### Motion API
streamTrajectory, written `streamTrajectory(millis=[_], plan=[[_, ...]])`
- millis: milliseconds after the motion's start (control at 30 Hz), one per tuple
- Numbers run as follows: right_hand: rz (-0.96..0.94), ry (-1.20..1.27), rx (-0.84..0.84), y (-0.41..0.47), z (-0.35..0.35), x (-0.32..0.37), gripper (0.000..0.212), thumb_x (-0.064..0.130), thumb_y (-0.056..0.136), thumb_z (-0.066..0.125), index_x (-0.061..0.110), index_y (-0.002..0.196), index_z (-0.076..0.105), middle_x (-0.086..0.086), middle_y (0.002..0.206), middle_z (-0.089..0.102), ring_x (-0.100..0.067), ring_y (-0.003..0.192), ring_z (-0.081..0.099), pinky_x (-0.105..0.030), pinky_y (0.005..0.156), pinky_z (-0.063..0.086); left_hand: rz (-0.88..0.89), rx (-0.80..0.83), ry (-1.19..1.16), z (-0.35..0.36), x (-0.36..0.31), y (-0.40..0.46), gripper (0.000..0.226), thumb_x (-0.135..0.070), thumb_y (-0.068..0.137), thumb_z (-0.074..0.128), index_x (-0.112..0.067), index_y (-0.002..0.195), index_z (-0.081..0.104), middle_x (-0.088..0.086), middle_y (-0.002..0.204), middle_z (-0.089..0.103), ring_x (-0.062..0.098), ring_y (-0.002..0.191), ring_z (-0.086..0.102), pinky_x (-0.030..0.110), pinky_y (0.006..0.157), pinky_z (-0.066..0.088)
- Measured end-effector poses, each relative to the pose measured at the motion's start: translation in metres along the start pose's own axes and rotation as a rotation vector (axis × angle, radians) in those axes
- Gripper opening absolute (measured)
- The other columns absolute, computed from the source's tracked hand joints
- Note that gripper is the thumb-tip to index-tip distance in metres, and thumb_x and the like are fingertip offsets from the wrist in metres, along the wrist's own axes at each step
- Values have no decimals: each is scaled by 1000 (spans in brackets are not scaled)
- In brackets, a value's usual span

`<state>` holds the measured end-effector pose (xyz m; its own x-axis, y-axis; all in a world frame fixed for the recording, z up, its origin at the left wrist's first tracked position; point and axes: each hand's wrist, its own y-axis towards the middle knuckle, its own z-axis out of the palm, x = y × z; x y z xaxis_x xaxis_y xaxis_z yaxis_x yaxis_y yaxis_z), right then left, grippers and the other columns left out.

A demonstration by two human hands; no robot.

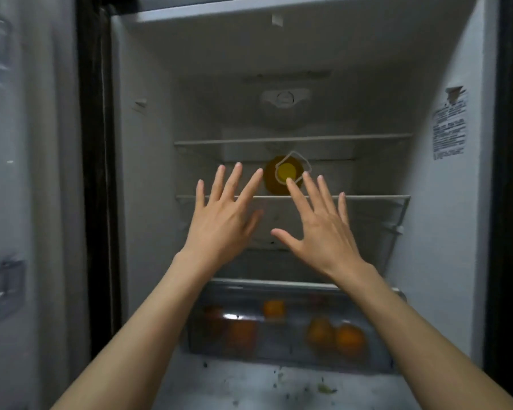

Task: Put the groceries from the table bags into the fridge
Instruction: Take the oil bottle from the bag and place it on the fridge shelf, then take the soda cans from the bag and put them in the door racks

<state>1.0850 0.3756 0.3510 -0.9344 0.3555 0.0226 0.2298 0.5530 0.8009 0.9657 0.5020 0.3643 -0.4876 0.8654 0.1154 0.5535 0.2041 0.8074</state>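
Nearest, oranges [348,340] sit in the crisper drawer [279,335]. Above, the left hand [219,220] and right hand [323,232] spread flat, fingers straight, holding nothing. Beyond, a yellow bottle [282,176] lies on the middle shelf [367,197], cap toward the camera, long axis running near-to-far.
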Motion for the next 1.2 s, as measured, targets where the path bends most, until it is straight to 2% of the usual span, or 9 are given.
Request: streamTrajectory(millis=[200, 367, 500, 633, 800, 933, 1067, 1133, 1200], plan=[[-105, 64, 161, -83, 19, 44, 91, 61, 80, 51, 36, 143, -10, 1, 157, -11, -17, 142, -19, -53, 115, -8, -98, 47, -63, -27, 10, -111, 63, -54, 91, 19, -34, 148, 3, 5, 158, 5, 27, 145, -4, 49, 114, -1], [-146, 137, 239, -161, 33, 99, 87, 73, 77, 35, 35, 147, 1, 0, 158, 0, -21, 144, -9, -55, 114, -1, -207, 140, -154, -40, 15, -230, 61, -52, 91, 20, -36, 147, 3, 3, 158, 6, 22, 145, -5, 50, 115, 1], [-194, 222, 366, -235, 50, 161, 85, 73, 76, 30, 35, 147, 4, -1, 158, 7, -23, 145, -1, -57, 113, 5, -267, 199, -184, -67, 23, -330, 58, -48, 94, 25, -38, 146, 5, 0, 158, 5, 17, 144, -9, 41, 114, -3], [-233, 355, 472, -293, 53, 244, 85, 72, 76, 27, 31, 148, 10, -4, 158, 7, -24, 145, 0, -55, 113, 5, -377, 321, -96, -116, 52, -424, 57, -48, 94, 26, -35, 147, 10, 0, 158, 7, 20, 145, -7, 44, 115, 0], [-388, 517, 590, -340, 46, 361, 86, 75, 75, 21, 33, 147, 2, 0, 157, -5, -21, 144, -9, -51, 113, -3, -626, 456, 56, -195, 89, -538, 60, -54, 92, 20, -34, 148, 11, -1, 158, 3, 18, 144, -11, 43, 115, -4], [-521, 651, 628, -358, 39, 462, 83, 70, 81, 34, 33, 148, 3, 0, 158, -3, -20, 144, -9, -52, 114, -3, -853, 492, 184, -269, 116, -612, 60, -60, 87, 11, -44, 142, -6, -8, 155, -11, 14, 141, -22, 40, 114, -10], [-683, 762, 642, -372, 28, 563, 82, 70, 81, 31, 33, 147, 1, -1, 158, -1, -18, 143, -11, -52, 114, -3, -1087, 466, 290, -336, 134, -673, 60, -63, 82, 4, -49, 137, -15, -13, 151, -22, 10, 138, -30, 37, 111, -17], [-758, 800, 659, -379, 25, 609, 82, 66, 84, 40, 33, 147, 0, -1, 158, -4, -18, 143, -14, -49, 113, -6, -1177, 453, 342, -364, 145, -697, 59, -63, 84, 9, -48, 138, -13, -11, 153, -19, 11, 138, -29, 38, 113, -16], [-825, 841, 654, -387, 24, 653, 81, 67, 83, 36, 34, 147, -2, 0, 158, -4, -19, 143, -13, -48, 112, -7, -1260, 446, 402, -391, 158, -719, 57, -56, 93, 23, -45, 138, -11, -8, 155, -18, 13, 139, -27, 41, 115, -13]])
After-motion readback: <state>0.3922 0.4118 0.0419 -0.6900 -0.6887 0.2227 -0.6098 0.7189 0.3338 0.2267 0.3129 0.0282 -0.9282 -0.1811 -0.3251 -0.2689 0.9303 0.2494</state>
